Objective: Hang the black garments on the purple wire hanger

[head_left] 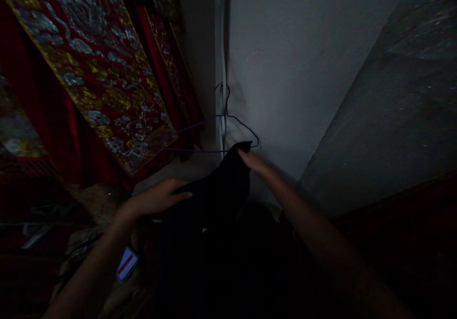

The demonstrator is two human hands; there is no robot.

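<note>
Between my two hands stretches a black cloth garment (221, 185), too dark to tell its exact kind. My left hand (166, 195) pinches its left edge, thumb on top. Higher up, my right hand (252, 161) grips the upper right corner, close to a thin purple wire hanger (198, 124). The hanger hangs by its hook from a pale strip on the wall, and the garment's top overlaps the right part of its lower bar. Whether the cloth goes over the bar or only in front of it, I cannot tell.
Red hangings embroidered in gold and silver (117, 81) fill the left side. A pale vertical strip (220, 38) runs down the grey wall (293, 62). At lower left lies a phone (126, 264) with its screen lit. Translucent sheeting (392, 119) covers the right side.
</note>
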